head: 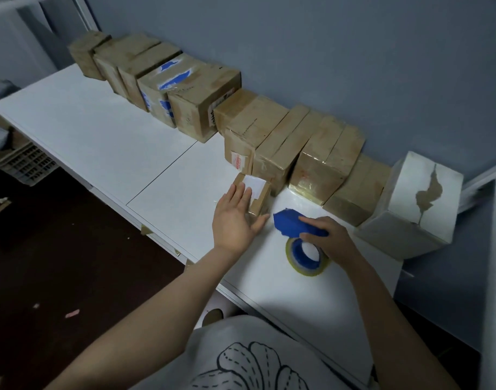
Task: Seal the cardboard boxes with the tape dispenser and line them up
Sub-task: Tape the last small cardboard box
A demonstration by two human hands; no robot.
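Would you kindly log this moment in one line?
left hand: on small box | right hand: grips tape dispenser | boxes: lined along wall

Seeing tan cardboard boxes (322, 161), blue smears on one box (170, 80), white box (409, 209) with tan rip, blue tape dispenser (290, 222), yellowish tape roll (311, 270), white counter (100, 130).

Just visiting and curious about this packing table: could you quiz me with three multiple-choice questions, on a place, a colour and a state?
1. Where is the small labelled box? A) on the floor B) on the table, before the row of boxes C) atop the row
2. The tape dispenser is: A) red B) blue C) green
3. The left hand is: A) flat on that box B) a fist C) hanging away
Answers: B, it stands on the table by the row; B, blue body; A, straight fingers rest on it.
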